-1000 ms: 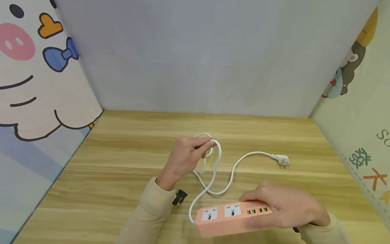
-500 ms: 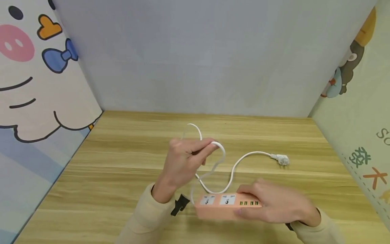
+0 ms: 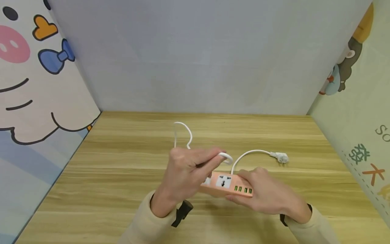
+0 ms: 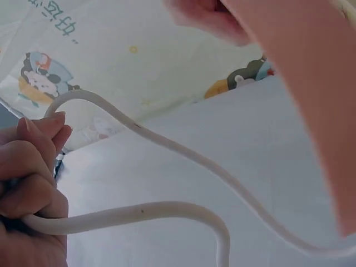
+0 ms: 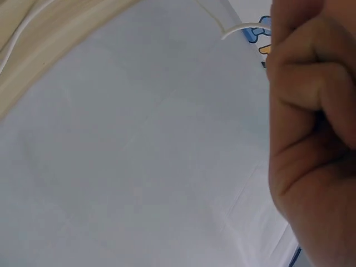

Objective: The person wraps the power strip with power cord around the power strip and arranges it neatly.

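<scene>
A peach power strip point(image 3: 223, 181) with white sockets and several USB ports is held above the table. My right hand point(image 3: 268, 195) grips its right end, thumb on the near side and fingers on the far side. My left hand point(image 3: 192, 173) pinches the white power cord point(image 3: 226, 156) between thumb and forefinger, covering the strip's left end in the head view. Cord passes through the left hand's curled fingers point(image 4: 36, 194) in two places in the left wrist view. The white plug point(image 3: 280, 157) lies on the table to the right. The right wrist view shows curled fingers but not the strip.
The wood-grain table point(image 3: 122, 162) meets a pale grey back wall point(image 3: 195, 61). Cartoon-printed sheets stand at the left point(image 3: 45, 91) and right point(image 3: 350, 112). Black camera mounts sit at the left wrist point(image 3: 182, 213) and right wrist point(image 3: 283, 220).
The right hand has raised the power strip and brought it up and left, close to the left hand. Behind the left hand, the cord loop has shifted left. The plug stays in place.
</scene>
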Available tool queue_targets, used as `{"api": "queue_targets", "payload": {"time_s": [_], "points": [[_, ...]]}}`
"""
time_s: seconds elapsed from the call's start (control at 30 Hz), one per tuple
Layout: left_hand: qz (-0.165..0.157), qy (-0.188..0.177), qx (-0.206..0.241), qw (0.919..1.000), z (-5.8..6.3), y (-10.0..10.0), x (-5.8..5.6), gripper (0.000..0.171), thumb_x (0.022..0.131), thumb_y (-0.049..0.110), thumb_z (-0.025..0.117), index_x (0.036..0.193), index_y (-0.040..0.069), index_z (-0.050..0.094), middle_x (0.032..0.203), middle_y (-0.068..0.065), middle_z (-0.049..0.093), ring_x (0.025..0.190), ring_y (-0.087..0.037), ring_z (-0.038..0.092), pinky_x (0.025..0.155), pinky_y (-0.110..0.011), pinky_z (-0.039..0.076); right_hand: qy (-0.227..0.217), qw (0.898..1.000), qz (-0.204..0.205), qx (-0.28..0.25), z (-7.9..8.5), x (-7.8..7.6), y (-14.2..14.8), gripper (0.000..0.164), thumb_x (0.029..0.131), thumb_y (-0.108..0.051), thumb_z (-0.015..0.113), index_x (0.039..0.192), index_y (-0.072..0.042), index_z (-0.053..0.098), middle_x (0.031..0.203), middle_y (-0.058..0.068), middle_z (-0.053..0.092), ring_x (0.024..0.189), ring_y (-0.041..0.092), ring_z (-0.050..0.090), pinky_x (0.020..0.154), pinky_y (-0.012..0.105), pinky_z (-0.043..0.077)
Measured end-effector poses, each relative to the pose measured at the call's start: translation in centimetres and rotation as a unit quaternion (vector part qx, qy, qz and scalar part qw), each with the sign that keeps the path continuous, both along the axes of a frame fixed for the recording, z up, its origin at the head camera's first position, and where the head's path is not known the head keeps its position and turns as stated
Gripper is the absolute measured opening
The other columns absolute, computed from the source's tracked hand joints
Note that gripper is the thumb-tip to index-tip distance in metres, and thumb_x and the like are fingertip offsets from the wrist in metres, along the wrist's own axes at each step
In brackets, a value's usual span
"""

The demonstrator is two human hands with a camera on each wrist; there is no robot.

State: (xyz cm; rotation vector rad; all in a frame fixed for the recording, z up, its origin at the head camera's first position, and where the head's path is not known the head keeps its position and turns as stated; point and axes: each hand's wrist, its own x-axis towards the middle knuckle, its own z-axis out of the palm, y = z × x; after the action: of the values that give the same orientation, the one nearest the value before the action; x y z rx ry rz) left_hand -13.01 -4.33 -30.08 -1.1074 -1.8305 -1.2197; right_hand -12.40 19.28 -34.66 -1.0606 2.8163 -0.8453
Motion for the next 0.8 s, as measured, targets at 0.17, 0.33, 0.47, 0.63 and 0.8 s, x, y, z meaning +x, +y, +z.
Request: {"api": "queue_targets", "payload": {"time_s": [0.17, 0.33, 0.47, 0.63, 0.8], "points": [[-0.05, 0.01, -0.012, 0.9986, 0.5, -0.1, 1.0, 0.009, 0.09, 0.0, 0.074, 0.097, 0.001, 0.08, 0.058, 0.004, 0.065, 0.051, 0.002, 0.056, 0.053, -0.008, 0.044, 0.052, 0.992, -0.111, -0.038, 0.1, -1.2, 0.7, 0.025, 0.091, -0.04, 0.075, 0.092, -0.017, 0.067, 0.059, -0.015, 0.05, 0.047, -0.003, 0.043, 0.046, 0.02, 0.038], [-0.103, 0.0, -0.022, 0.9944, 0.8, -0.3, 1.5, 0.01, 0.089, -0.002, 0.074, 0.097, -0.001, 0.079, 0.057, 0.005, 0.062, 0.049, 0.003, 0.051, 0.052, -0.007, 0.042, 0.061, 0.98, -0.182, -0.055, 0.9, -1.9, 1.8, 0.03, 0.092, -0.038, 0.073, 0.09, -0.009, 0.069, 0.056, -0.006, 0.051, 0.044, 0.004, 0.043, 0.044, 0.024, 0.037], [-0.154, -0.019, -0.045, 0.9869, 1.0, -0.3, 1.6, 0.013, 0.085, -0.005, 0.076, 0.098, -0.003, 0.079, 0.058, 0.005, 0.063, 0.049, 0.006, 0.051, 0.053, -0.005, 0.042, 0.044, 0.97, -0.219, -0.091, 1.4, -2.4, 2.6, 0.032, 0.094, -0.041, 0.071, 0.089, -0.01, 0.067, 0.057, -0.001, 0.053, 0.043, 0.01, 0.047, 0.041, 0.027, 0.038], [-0.18, -0.04, -0.084, 0.9793, 1.0, -0.3, 1.8, 0.013, 0.086, -0.002, 0.077, 0.098, 0.001, 0.08, 0.067, 0.003, 0.071, 0.054, 0.008, 0.052, 0.055, -0.004, 0.043, 0.021, 0.96, -0.237, -0.148, 1.7, -2.6, 3.5, 0.029, 0.096, -0.036, 0.069, 0.093, -0.007, 0.067, 0.061, 0.005, 0.063, 0.046, 0.012, 0.058, 0.041, 0.028, 0.043], [-0.183, -0.056, -0.124, 0.9736, 1.0, -0.4, 1.9, 0.01, 0.088, 0.004, 0.077, 0.097, 0.008, 0.081, 0.073, 0.006, 0.074, 0.06, 0.008, 0.052, 0.057, -0.005, 0.043, 0.018, 0.946, -0.233, -0.226, 2.3, -2.5, 4.3, 0.02, 0.098, -0.023, 0.068, 0.095, -0.003, 0.067, 0.063, 0.002, 0.068, 0.049, 0.013, 0.063, 0.045, 0.025, 0.049]]}}
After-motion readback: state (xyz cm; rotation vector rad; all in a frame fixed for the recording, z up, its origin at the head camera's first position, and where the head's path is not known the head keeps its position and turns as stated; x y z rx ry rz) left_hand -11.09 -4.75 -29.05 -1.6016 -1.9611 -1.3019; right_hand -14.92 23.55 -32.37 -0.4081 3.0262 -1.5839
